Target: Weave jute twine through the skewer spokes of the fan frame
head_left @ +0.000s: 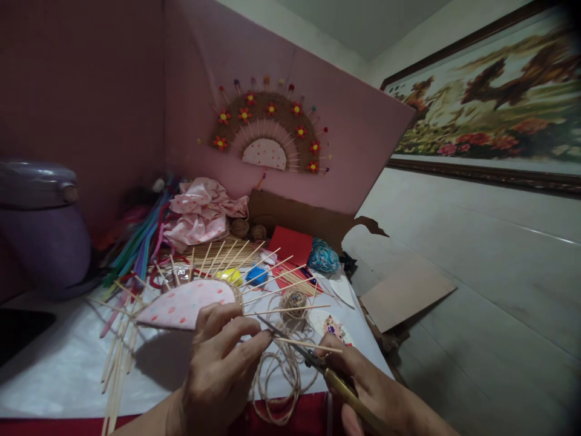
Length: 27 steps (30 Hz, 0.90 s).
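My left hand (pixel 224 357) is closed on the right end of a half-round piece (pixel 181 304) covered in pink dotted cloth, with thin wooden sticks fanning out from its curved edge. Twine runs along that edge near my fingers. Brass-handled scissors (pixel 313 358) are gripped in my right hand (pixel 363 381). Their blades point left, tips beside my left fingertips and between two of the lowest sticks. What lies between the blades, if anything, is too small to make out. Loose twine (pixel 281 381) hangs in loops below, by a twine ball (pixel 295 304).
A finished-looking flowered fan (pixel 267 115) is fixed to the pink board behind. Loose sticks (pixel 118 369) lie at left, near a purple kettle-like appliance (pixel 43 230). Crumpled pink cloth (pixel 200 209), red paper (pixel 291 244) and blue yarn (pixel 323 257) crowd the back.
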### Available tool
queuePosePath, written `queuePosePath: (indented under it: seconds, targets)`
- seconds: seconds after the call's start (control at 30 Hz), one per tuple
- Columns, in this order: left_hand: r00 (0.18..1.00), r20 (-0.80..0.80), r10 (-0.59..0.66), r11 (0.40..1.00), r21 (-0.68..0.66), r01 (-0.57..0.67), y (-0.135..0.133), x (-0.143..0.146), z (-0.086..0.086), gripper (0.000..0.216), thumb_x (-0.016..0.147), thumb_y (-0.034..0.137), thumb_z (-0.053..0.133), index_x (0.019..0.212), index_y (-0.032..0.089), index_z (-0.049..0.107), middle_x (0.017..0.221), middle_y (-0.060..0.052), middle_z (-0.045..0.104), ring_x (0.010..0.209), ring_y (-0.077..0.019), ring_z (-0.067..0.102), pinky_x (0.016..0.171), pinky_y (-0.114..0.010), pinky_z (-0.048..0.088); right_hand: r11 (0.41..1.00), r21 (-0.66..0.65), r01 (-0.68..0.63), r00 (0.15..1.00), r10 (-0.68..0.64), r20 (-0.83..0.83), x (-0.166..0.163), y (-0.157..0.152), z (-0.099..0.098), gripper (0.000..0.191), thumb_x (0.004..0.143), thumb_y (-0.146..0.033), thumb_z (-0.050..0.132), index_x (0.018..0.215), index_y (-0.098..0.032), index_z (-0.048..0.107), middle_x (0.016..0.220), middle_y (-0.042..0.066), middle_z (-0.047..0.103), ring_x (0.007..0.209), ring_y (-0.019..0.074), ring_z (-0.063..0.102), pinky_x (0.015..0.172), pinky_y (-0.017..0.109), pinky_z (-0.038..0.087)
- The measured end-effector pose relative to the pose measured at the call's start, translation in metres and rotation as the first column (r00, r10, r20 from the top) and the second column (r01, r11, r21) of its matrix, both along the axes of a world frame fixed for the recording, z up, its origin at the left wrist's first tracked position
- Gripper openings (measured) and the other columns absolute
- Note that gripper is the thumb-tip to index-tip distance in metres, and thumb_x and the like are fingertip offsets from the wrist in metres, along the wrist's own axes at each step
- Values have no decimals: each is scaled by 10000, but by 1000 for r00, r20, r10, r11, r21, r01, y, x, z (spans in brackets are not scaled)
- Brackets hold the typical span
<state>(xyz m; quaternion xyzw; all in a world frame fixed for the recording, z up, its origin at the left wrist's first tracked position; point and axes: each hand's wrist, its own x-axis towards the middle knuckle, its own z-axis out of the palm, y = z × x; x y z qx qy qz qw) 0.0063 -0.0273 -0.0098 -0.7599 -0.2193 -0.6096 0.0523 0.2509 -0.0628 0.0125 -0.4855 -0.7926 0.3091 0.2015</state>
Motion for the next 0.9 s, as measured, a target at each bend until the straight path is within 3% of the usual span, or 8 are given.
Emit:
queuePosePath:
  seconds: [0.27, 0.4, 0.5, 0.6, 0.7, 0.8, 0.9]
  targets:
    - [1000, -9, 10, 1000, -13, -10, 2, 0, -3, 251, 720, -38, 571, 873, 148, 639, 765, -56, 650, 817, -215, 495, 722, -408, 365, 998, -31, 52, 993, -55, -100, 5, -4, -8, 244, 787, -432, 576, 862, -201, 549, 610, -24, 516, 569, 113, 431, 522, 199, 369]
    - [1000, -5, 30, 999, -19, -31, 1, 0, -2, 238, 736, -13, 572, 879, 165, 638, 748, -39, 652, 804, -205, 514, 728, -395, 370, 994, -52, 96, 981, -104, -166, 18, -7, -8, 386, 628, -454, 733, 838, -205, 526, 565, -52, 484, 501, 89, 377, 451, 189, 308]
    - [999, -11, 44, 999, -26, -44, 1, -1, -2, 227, 741, 4, 579, 879, 174, 636, 746, -29, 657, 797, -198, 531, 729, -382, 374, 978, -15, 208, 937, -203, -284, 35, -4, -10, 521, 528, -442, 802, 885, -214, 498, 556, -69, 462, 474, 82, 368, 444, 197, 292]
    - [999, -13, 42, 998, -37, -42, 1, 0, -3, 207, 753, 13, 575, 868, 173, 638, 746, -28, 658, 788, -193, 532, 731, -380, 374, 920, 29, 390, 878, -363, -311, 54, 9, -9, 491, 637, -513, 690, 970, -224, 475, 506, -80, 450, 414, 93, 369, 426, 214, 288]
    - [999, -12, 45, 997, -56, -45, 1, 0, -5, 194, 763, 28, 577, 864, 181, 642, 751, -23, 660, 787, -188, 536, 743, -381, 376, 863, 217, 457, 885, -466, -10, 69, 31, -5, 337, 648, -464, 660, 840, -209, 553, 572, -32, 533, 531, 144, 498, 499, 234, 341]
    - [999, -15, 49, 996, -72, -50, 1, 1, -7, 185, 777, 49, 570, 863, 197, 641, 763, -13, 665, 792, -183, 548, 757, -379, 381, 825, 391, 409, 769, -542, 340, 77, 58, -3, 262, 675, -403, 630, 859, -218, 603, 682, 12, 638, 640, 191, 581, 561, 249, 347]
    - [999, -6, 52, 996, -67, -52, 0, 1, -7, 181, 784, 56, 566, 850, 208, 638, 759, -5, 667, 789, -179, 547, 759, -380, 384, 827, 482, 289, 677, -533, 508, 76, 87, -6, 225, 731, -268, 550, 944, -215, 600, 777, 44, 678, 707, 208, 607, 577, 251, 318]
